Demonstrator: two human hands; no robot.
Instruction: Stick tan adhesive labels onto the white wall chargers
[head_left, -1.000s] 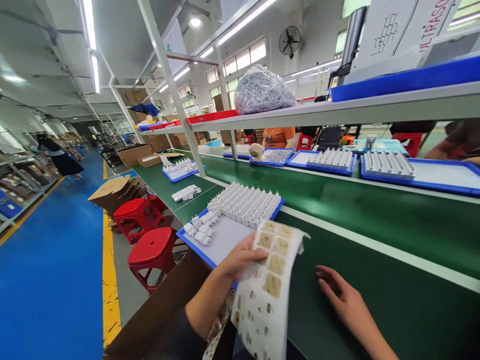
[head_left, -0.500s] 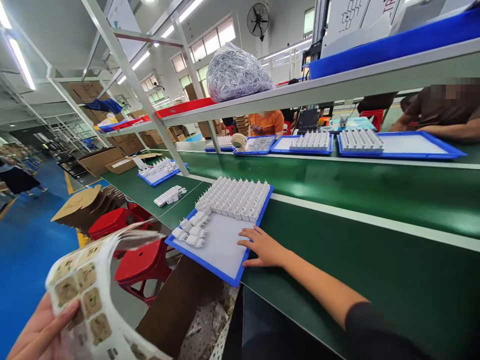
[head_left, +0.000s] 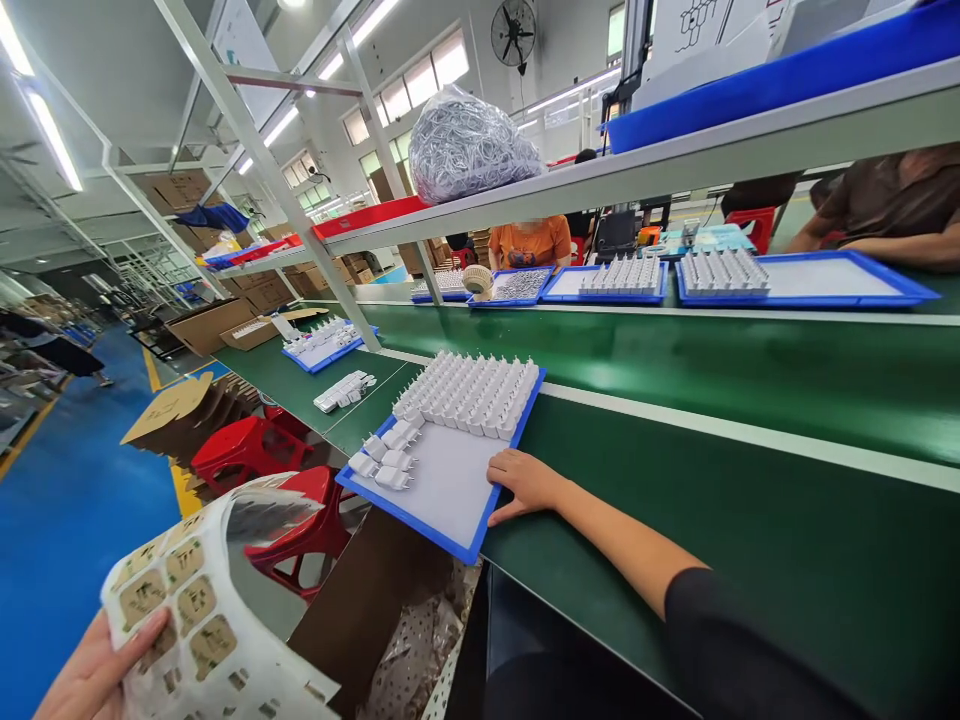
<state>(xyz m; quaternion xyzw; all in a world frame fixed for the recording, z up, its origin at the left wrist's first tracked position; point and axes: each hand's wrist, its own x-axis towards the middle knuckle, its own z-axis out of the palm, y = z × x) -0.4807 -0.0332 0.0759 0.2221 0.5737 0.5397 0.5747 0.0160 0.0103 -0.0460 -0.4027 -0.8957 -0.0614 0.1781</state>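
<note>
At the lower left, my left hand [head_left: 112, 660] pinches a curled sheet of stickers [head_left: 196, 600], white backing with several tan, rounded-square labels, thumb on the front. My right hand [head_left: 525, 482] is at the right rim of a blue-edged tray [head_left: 457, 490], its fingers bent over the rim and the thumb lower down. White plug adapters [head_left: 469, 395] stand in close rows at the tray's far end, pins up. Several loose white adapters [head_left: 390, 460] lie on their sides along its left edge.
More white pieces [head_left: 345, 391] lie on the green table [head_left: 675, 480], near another blue tray [head_left: 322, 345]. Red stools [head_left: 300, 540] and an open cardboard box [head_left: 352, 600] are below left. A shelf [head_left: 585, 185] crosses above; people sit opposite behind more trays.
My right hand's fingers, spread over the tray's edge before, have drawn in and curled at its rim. The sticker sheet in my left hand has shifted slightly right and its upper end has curled.
</note>
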